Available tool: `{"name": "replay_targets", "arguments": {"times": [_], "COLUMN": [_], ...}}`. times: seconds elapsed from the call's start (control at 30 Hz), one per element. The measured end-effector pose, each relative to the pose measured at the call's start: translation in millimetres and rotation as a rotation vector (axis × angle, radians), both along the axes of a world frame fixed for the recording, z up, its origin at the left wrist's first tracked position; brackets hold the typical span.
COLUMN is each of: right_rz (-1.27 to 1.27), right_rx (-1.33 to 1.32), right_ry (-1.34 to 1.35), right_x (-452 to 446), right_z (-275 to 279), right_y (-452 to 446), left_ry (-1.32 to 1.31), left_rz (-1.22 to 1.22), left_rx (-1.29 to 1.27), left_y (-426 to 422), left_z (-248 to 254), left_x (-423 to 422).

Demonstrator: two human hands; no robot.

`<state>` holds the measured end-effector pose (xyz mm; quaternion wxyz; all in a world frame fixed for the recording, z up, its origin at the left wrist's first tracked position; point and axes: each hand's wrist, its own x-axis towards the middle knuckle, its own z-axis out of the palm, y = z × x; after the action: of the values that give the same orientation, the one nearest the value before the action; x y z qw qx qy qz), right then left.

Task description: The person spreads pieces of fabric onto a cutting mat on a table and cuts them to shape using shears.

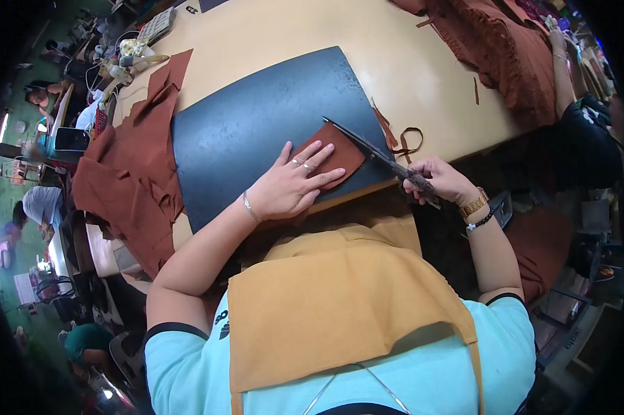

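Observation:
My left hand (297, 182) lies flat with its fingers spread on a small reddish-brown leather piece (346, 153), on top of a dark cutting board (257, 117). In my right hand (433, 181) is a pair of long dark scissors (367, 144), held by the handles. The blades run along the upper right edge of the leather piece, with the tip near its top corner. Whether the blades are parted I cannot tell. Thin brown leather strips (410, 140) curl just beyond the board's right edge.
A large brown leather sheet (135, 166) drapes over the table's left side. More brown leather (492, 59) lies at the upper right, beside another person's arm (561, 69). A brush (142, 60) and a calculator (157, 26) are at the upper left of the table (423, 76).

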<state>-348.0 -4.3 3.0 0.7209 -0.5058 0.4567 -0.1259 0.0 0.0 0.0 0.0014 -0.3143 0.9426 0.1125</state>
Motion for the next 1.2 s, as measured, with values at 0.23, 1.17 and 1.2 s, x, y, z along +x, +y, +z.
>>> {"name": "replay_targets", "arguments": {"times": [0.23, 1.17, 1.2], "right_rz": [-0.096, -0.013, -0.014], "right_rx": [-0.031, -1.359, -1.388], "right_ry": [0.018, 0.409, 0.391], "right_x": [-27, 6, -8], "right_z": [10, -50, -50], "right_y": [1, 4, 25], "left_ry": [-0.005, 0.393, 0.078], "left_rz": [-0.004, 1.332, 1.232], "left_rx": [-0.023, -0.976, -1.122], "left_y": [0, -35, -28], "left_z": [2, 151, 123], "left_x": [0, 549, 525]}}
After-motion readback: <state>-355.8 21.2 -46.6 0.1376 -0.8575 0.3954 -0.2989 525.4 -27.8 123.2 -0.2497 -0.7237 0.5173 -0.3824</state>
